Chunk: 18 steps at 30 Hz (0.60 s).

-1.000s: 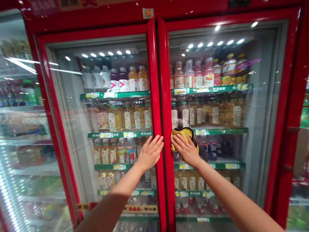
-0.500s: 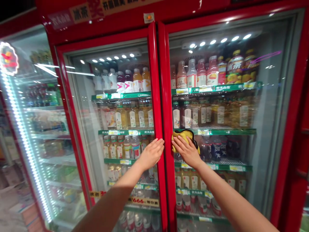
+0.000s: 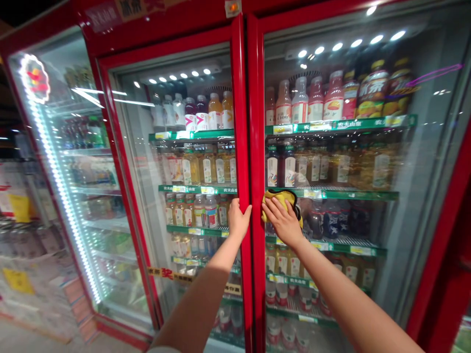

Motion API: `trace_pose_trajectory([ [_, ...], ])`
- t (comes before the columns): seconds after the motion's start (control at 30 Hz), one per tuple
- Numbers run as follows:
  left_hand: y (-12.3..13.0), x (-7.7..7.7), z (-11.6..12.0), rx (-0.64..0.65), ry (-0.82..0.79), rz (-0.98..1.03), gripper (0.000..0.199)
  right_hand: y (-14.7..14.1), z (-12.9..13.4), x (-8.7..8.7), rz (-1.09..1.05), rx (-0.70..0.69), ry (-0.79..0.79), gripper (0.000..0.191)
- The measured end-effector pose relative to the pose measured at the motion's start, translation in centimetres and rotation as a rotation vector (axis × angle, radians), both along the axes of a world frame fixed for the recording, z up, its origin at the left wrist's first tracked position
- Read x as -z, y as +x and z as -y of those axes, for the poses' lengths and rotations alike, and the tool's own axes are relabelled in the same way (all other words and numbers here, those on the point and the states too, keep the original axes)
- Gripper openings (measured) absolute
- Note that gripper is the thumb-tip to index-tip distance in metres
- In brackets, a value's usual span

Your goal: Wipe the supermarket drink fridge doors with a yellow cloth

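Observation:
My left hand (image 3: 239, 219) is on the red frame (image 3: 242, 147) of the left glass door, thumb on the frame's inner edge and fingers apart, with nothing in it. To the right, my right hand (image 3: 282, 219) lies with its fingers stretched over a yellow cloth with a dark border (image 3: 281, 198). It presses the cloth on the glass of the right door (image 3: 331, 220), close beside that door's red frame (image 3: 256, 147).
Behind both doors, bottles (image 3: 334, 95) stand on shelves with green edges (image 3: 338, 124). Another lit cooler (image 3: 91, 196) is at the left. Stacked goods (image 3: 33, 294) and yellow signs stand at the far left. A small label (image 3: 233, 8) sits above the doors.
My left hand has turned more upright, its thumb now spread from the fingers at the frame. My right hand remains on the cloth. The view has shifted, showing more at the left.

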<state>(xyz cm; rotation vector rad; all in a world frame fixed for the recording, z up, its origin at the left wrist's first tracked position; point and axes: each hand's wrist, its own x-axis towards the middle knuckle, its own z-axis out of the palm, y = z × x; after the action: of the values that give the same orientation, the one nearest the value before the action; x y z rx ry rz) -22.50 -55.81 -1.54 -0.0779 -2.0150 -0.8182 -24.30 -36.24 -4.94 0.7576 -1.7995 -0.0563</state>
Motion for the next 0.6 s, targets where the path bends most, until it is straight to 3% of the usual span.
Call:
trace_pose_trajectory([
  [0.33,0.5,-2.6,-1.2,-0.142,-0.060,0.164,0.017,-0.2,-0.2,0.0,0.015,0.033,0.020,0.064],
  [0.47,2.9,-2.5,-0.8,-0.151,-0.086,0.151,0.017,-0.1,-0.1,0.0,0.014,0.043,0.019,0.065],
  [0.6,6.9,-1.9,0.8,-0.148,-0.123,0.140,0.018,0.2,-0.3,-0.3,0.064,0.035,-0.010,0.065],
])
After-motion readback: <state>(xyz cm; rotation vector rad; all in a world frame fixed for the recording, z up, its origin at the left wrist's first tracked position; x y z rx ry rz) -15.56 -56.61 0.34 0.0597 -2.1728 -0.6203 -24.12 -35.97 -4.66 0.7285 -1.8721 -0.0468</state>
